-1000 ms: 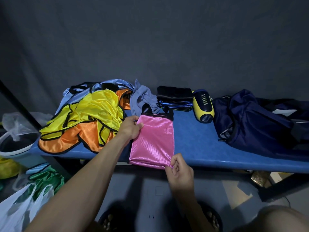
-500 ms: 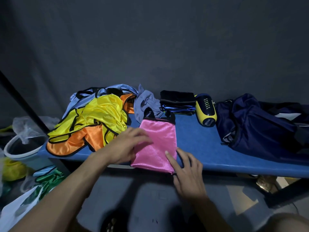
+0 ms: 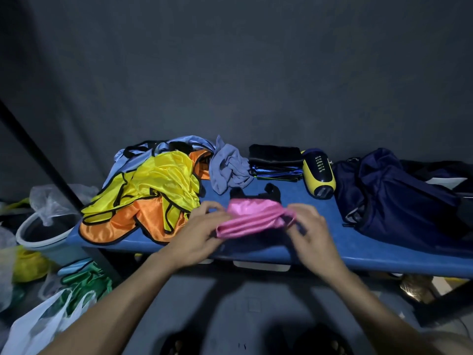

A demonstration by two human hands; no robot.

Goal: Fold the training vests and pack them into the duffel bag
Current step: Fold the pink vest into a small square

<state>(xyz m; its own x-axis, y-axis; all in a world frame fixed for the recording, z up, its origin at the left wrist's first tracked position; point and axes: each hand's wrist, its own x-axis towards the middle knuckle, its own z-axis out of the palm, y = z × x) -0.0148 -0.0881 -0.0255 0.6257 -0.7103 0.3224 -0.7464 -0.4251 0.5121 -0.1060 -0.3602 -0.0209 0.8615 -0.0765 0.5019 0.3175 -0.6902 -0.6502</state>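
A pink vest (image 3: 252,217) with black trim lies folded on the blue table (image 3: 384,254), its near half lifted and doubled back. My left hand (image 3: 198,231) grips its left end and my right hand (image 3: 308,228) pinches its right end. A heap of yellow (image 3: 163,180), orange (image 3: 112,230) and light blue vests sits at the left. The navy duffel bag (image 3: 394,198) lies at the right. A stack of folded vests (image 3: 275,163) is at the back.
A crumpled grey cloth (image 3: 229,167) and a yellow and navy ball-shaped object (image 3: 318,174) lie at the table's back. A bucket (image 3: 38,233) and plastic bags with green fabric (image 3: 82,280) stand on the floor at the left.
Both hands moved from pressing the flat pink vest to gripping its two ends, and its near half has been lifted and folded toward the back.
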